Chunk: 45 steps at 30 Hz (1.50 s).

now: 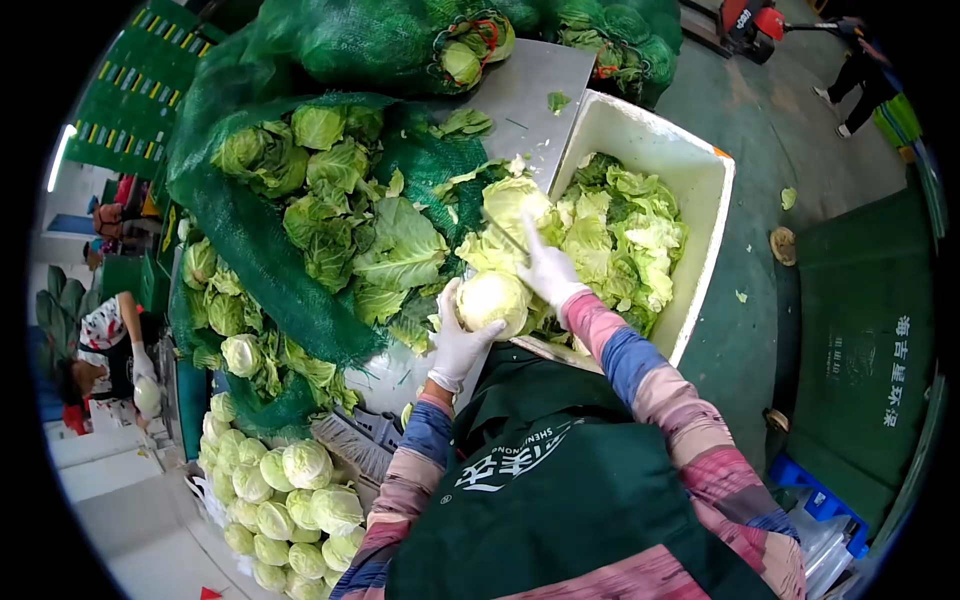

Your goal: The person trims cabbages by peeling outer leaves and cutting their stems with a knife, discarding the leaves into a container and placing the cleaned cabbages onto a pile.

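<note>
My left hand (462,340), in a white glove, cups a pale trimmed cabbage (493,303) from its left and lower side. Just above and to the right, my gloved right hand (548,268) grips a knife (506,231). Its thin blade points up and left, and the index finger stretches forward beside it. Loose pale leaves (515,205) lie under and beyond the blade. The knife's handle is hidden in the hand. Right of my hands, a white foam box (705,215) holds many cut-off leaves (635,235).
An opened green mesh sack (225,235) with untrimmed cabbages (318,127) lies on the metal table (540,75). Trimmed cabbages (290,500) are piled at lower left, near a brush (355,445). A large green bin (860,350) stands right. Another person (105,345) holds a cabbage at left.
</note>
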Motion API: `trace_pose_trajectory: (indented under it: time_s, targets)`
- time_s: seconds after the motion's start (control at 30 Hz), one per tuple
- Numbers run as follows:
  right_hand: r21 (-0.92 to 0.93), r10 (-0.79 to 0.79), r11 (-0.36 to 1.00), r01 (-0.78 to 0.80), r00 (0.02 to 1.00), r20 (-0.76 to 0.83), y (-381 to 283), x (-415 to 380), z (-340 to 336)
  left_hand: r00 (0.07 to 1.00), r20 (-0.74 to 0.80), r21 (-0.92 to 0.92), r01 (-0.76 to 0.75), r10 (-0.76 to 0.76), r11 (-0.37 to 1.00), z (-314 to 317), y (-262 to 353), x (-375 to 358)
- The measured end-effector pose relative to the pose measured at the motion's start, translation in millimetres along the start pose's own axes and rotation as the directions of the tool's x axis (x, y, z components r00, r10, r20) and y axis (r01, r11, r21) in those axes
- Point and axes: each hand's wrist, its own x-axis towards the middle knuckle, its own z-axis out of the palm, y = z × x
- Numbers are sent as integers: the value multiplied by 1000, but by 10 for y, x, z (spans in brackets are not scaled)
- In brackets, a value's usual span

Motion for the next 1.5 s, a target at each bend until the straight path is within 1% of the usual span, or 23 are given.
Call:
trace_pose_trajectory:
  time_s: [0.07,0.13,0.2,0.27,0.33,0.4,0.47,0.53,0.7,0.8,0.87,0.97,1.0,1.03,1.13,1.2,1.23,1.27,1.33,1.4,1.43,1.47,1.5]
  targets:
    - [19,142,990,-141,989,-45,107,-19,2,993,-24,-228,105,-113,968,8,45,-69]
    - [27,201,979,-201,980,-2,-34,-67,-143,995,-79,-153,40,-52,987,17,196,-115]
    - [270,216,944,-189,974,-72,-226,-126,-215,992,-125,-74,-30,21,997,17,378,-46]
    - [244,66,968,-52,997,-48,-471,-236,-260,963,-88,529,-171,254,831,7,507,-1]
    - [126,-62,991,52,995,72,-721,-343,-340,963,-70,581,-172,260,795,22,501,37]
    - [93,-119,988,120,993,-20,-553,-285,-63,961,-42,642,-183,272,745,22,379,63]
    - [64,-166,983,173,981,-100,-453,-258,65,960,-45,634,-185,276,750,-1,346,50]
    - [369,23,929,-32,999,28,-379,-154,-9,961,-22,590,-211,277,779,-63,327,45]
    - [206,23,979,-16,999,-32,-335,79,-15,957,48,556,-263,285,789,-187,197,20]
    - [95,119,989,-112,990,-80,-325,179,73,967,51,566,-233,248,791,-213,144,-8]
    - [34,179,984,-177,980,-89,-270,223,149,930,80,544,-343,359,766,-210,156,-4]
    - [168,228,961,-220,973,-30,-404,163,152,953,-43,539,-231,300,810,-168,234,-104]
    - [253,244,939,-232,970,-16,-508,124,83,964,-135,515,-129,229,847,-133,230,-119]
    - [289,257,920,-265,964,65,-633,92,12,962,-243,271,-54,123,961,-24,224,-73]
    - [127,279,946,-299,948,156,-863,150,-31,895,-447,251,124,1,960,163,328,2]
    - [287,275,894,-345,927,256,-660,279,31,915,-399,336,79,66,938,93,294,-18]
    - [428,246,814,-393,901,357,-509,335,138,936,-347,217,14,63,976,39,240,-30]
    - [423,231,851,-311,945,230,-338,404,348,953,-296,90,-44,69,995,-21,204,-39]
    - [161,114,980,-121,992,56,-181,417,529,964,-264,-14,-23,18,1000,-145,155,-47]
    - [90,101,991,-100,995,-3,-94,256,475,943,-140,-551,180,-302,815,-234,69,-36]
    - [21,88,996,-87,994,-61,-42,146,433,962,25,-768,192,-271,610,-273,143,-58]
    - [106,145,986,-127,972,-184,153,80,469,963,9,-768,180,-270,615,-314,148,-78]
    - [297,219,946,-126,927,-305,321,26,402,974,152,-925,201,-171,323,-345,153,-107]
